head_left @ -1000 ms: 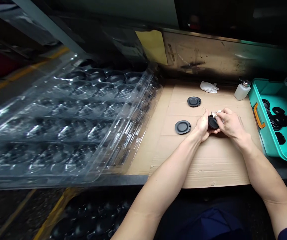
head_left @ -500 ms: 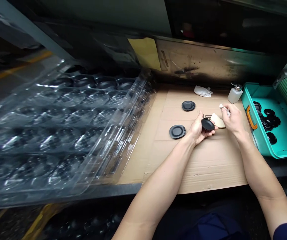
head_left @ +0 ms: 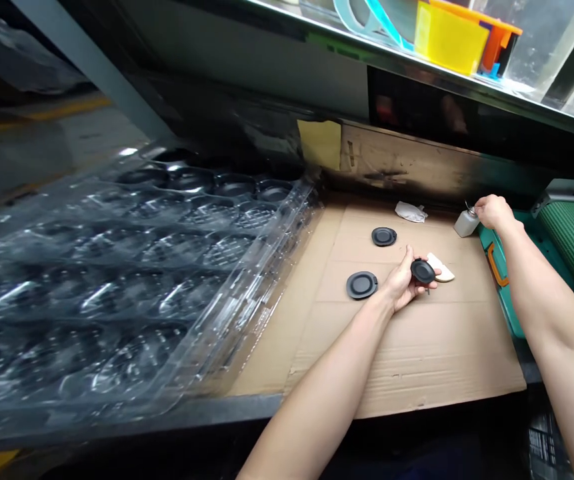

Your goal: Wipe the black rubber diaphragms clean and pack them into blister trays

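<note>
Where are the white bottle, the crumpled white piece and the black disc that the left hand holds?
White bottle (head_left: 465, 225), head view: middle of its body.
Crumpled white piece (head_left: 411, 213), head view: middle of its upper side.
Held black disc (head_left: 423, 271), head view: middle of its face.

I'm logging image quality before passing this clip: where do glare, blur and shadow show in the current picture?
Head view: glare streaks the clear trays, blurred toward the left; head view: bright light around the yellow bin; head view: deep shadow below the table edge; head view: left hand and held black disc look fairly sharp.
</note>
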Demonstrator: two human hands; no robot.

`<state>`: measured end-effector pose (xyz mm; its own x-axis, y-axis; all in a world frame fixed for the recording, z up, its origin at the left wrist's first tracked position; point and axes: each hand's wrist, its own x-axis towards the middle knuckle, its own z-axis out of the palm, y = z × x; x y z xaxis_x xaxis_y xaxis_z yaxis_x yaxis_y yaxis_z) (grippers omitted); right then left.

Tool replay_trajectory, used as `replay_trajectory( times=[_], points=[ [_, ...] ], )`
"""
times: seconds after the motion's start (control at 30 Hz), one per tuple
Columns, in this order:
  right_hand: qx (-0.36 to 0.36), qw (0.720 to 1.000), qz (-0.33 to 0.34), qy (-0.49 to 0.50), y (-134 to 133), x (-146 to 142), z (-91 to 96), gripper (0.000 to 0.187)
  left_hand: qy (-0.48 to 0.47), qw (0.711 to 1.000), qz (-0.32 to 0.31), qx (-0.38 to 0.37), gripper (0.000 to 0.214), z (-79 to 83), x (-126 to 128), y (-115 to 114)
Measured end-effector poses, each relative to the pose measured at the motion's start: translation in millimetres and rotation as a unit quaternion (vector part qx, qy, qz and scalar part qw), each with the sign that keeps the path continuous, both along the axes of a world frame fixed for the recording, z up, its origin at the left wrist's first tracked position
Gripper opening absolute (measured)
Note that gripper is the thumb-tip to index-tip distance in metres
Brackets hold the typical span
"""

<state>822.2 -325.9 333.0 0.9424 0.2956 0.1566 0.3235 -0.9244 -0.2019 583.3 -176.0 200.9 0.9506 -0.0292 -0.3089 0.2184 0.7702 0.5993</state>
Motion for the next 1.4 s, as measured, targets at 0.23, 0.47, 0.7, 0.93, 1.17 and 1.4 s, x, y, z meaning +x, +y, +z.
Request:
replay_trajectory(
  times=[0.23,0.47,0.7,0.93,1.17,1.4],
  points=[
    [0.179,0.971,0.057,-0.150,-10,-42,-0.5,0.035,-0.029,0.999,0.004,-0.040,0.037,5.7,-1,5],
    [0.359,0.908,0.212,0.044,2,-139,-81.5,0.041,-0.014,1.000,0.007,0.020,0.057,1.5,1,2],
    [0.258,0.919,0.297,-0.021,8,-162,-110.6,0.024,0.003,0.992,0.005,0.125,0.069,-0.8,1,-8],
    [0.114,0.944,0.303,-0.065,10,-162,-122.1,0.020,0.033,0.988,0.040,0.144,0.073,-5.2,3,-14],
    [0.081,0.955,0.271,-0.094,16,-167,-122.7,0.021,0.019,0.982,0.060,0.177,0.073,-10.5,6,-18],
    [0.060,0.956,0.272,-0.087,15,-166,-121.7,0.019,0.031,0.972,0.089,0.217,0.070,-11.4,6,-23]
  ],
)
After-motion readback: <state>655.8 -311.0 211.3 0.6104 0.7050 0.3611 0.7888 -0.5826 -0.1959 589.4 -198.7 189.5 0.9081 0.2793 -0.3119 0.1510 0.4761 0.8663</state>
